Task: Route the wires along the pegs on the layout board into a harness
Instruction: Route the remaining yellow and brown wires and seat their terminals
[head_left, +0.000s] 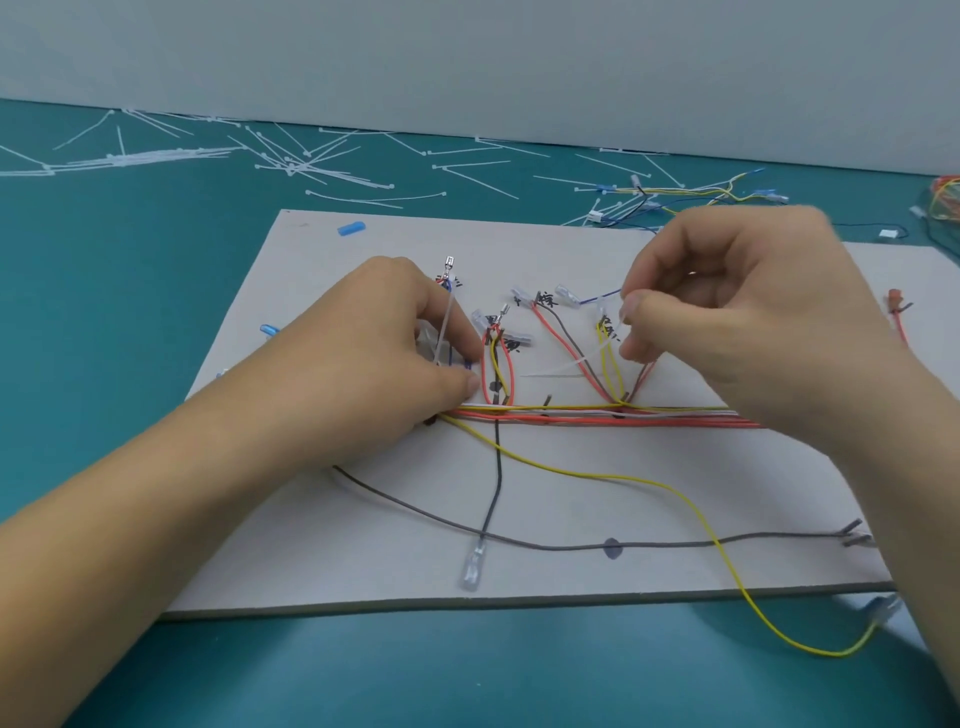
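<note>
bare left hand (395, 332), bare right hand (737, 296), forearms (182, 493) uncovered to the frame edge, short plain fingernails (471, 384)

- Table (104, 312): teal.
- Board (571, 493): pale grey, black handwritten marks.
- Wire bundle (675, 415): red, yellow, white.
- Loose: yellow wire (597, 475), brown wire (571, 546), black wire (498, 467).
- Cable ties (322, 166) at eleven o'clock: white.
- Small tube (351, 228): blue.

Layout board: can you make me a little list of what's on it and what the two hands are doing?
board: pale layout board on a teal table
main run: wire bundle, red, yellow and white, across the middle
loose wires: yellow wire, grey wire, black wire trailing nearer
left hand: grips the wire bundle's left end
right hand: pinches a white cable tie
behind board: spare ties scattered
</note>
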